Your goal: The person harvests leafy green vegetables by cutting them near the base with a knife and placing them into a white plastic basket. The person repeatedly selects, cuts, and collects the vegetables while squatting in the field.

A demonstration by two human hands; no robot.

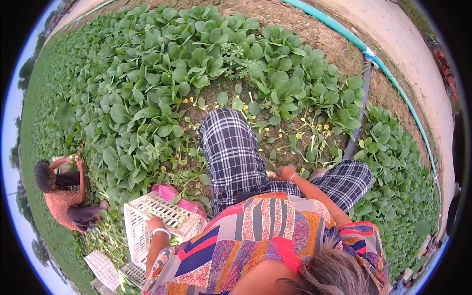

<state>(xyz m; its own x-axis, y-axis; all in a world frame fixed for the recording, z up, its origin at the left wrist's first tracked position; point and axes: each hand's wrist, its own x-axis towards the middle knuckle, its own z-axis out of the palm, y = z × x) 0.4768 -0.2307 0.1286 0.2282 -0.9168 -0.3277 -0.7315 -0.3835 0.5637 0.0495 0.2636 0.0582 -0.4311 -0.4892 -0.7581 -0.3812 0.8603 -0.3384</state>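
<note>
My left hand (155, 224), with a white band at its wrist, is over a white slatted plastic crate (133, 236) at my left side. Its fingers look stretched out, with no held thing visible. Some green leafy vegetables (173, 240) show in the crate beneath my wrist. Low between my knees, my right hand (286, 173) is closed near the soil, a white bracelet at its wrist. A thin dark edge lies beside its fingers, but what it grips is too small to make out. Leafy green plants (280, 86) and yellowed leaves (322, 129) are in front of me.
A pink bag or cloth (183, 200) lies against the crate. Further left, a person in an orange top (64, 206) crouches among the plants. More white crates (102, 269) stand lower left. A grey pipe (361, 108) joins a teal hose (339, 28) at the right.
</note>
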